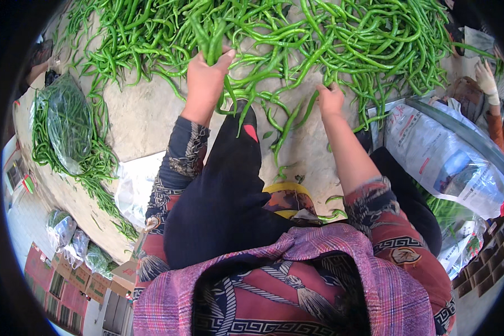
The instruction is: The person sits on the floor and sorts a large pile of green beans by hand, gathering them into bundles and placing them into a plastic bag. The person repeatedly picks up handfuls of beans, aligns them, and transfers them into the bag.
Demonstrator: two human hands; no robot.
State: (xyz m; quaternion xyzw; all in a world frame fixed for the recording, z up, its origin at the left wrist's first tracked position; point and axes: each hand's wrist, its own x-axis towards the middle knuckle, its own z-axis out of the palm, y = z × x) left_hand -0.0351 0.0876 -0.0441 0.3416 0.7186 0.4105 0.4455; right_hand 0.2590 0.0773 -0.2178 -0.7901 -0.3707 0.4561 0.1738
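Note:
My left hand grips a small bunch of long green chili peppers, their upper ends pointing away from me. A few more peppers hang down below that hand, over my dark trouser leg. To the right, my right hand has its fingers closed on a green chili pepper at the near edge of the heap. The large heap of green chili peppers spreads across the pale floor in front of both hands. Loose peppers lie between my legs.
At left, a clear plastic bag of green peppers rests among more peppers. Filled bags and cardboard boxes stand lower left. A container lined with printed sheeting is beside my right leg. Another person's gloved hand shows at far right.

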